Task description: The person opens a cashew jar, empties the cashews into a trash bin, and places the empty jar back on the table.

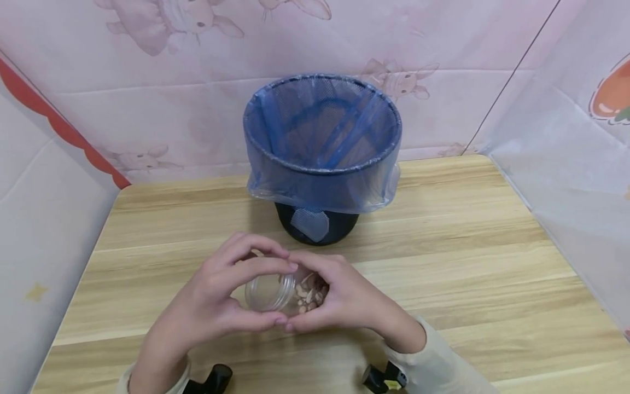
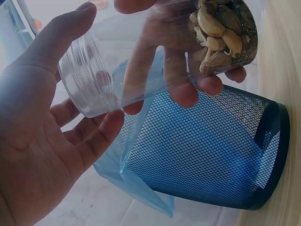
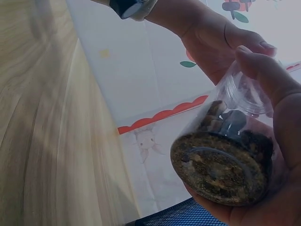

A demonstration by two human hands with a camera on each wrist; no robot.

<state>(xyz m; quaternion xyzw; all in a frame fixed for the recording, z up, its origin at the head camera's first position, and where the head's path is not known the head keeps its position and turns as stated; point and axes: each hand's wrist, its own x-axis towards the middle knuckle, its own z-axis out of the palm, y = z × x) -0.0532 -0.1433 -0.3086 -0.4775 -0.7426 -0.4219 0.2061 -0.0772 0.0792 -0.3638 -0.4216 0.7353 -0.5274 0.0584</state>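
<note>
Between the two hands a clear plastic jar point(image 2: 146, 61) lies tilted on its side above the table. Cashews and other brown nut pieces point(image 2: 221, 35) have gathered toward its base. My right hand point(image 1: 346, 295) grips the jar's body near the base, thumb on one side and fingers on the other. Around the ridged, see-through top end point(image 3: 249, 94) my left hand point(image 1: 226, 290) curls its thumb and fingers. Both hands' fingertips nearly meet along the jar. Whether that top end is a lid or the bare neck, I cannot tell.
Just beyond the hands stands a black mesh bin point(image 2: 202, 150), lined with a blue plastic bag point(image 1: 322, 189) folded over its rim. It is on the wood-grain table point(image 1: 472, 262). Pink rabbit-print sheeting point(image 1: 197, 104) covers the back wall, with pale sheets at both sides.
</note>
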